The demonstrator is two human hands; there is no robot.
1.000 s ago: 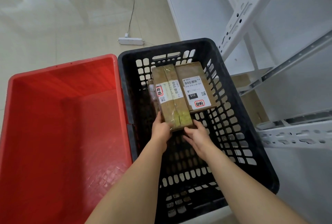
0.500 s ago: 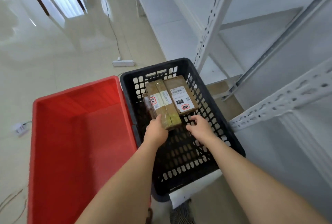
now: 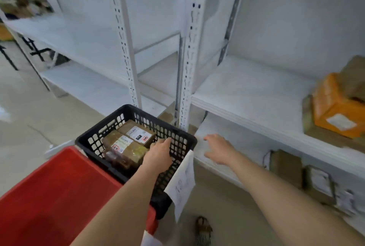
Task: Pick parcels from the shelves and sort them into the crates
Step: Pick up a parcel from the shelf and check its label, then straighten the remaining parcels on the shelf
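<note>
Inside the black crate (image 3: pixel 183 139), two brown parcels (image 3: pixel 126 145) lie side by side with their labels up, and the left hand (image 3: pixel 158 157) hovers over their near end with loose fingers, its grip holding nothing. The right hand (image 3: pixel 219 152) reaches over the lower shelf (image 3: pixel 227 127) with spread fingers, likewise holding nothing. A red crate (image 3: pixel 59 196) stands just beside the black one. An orange parcel (image 3: pixel 333 105) sits on the upper shelf (image 3: pixel 246 91), and more brown parcels (image 3: pixel 286 166) rest farther along the lower one.

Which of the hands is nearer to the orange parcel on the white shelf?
Right. The right hand reaches toward the lower shelf, below-left of the orange parcel; the left hand is farther left, over the black crate.
</note>
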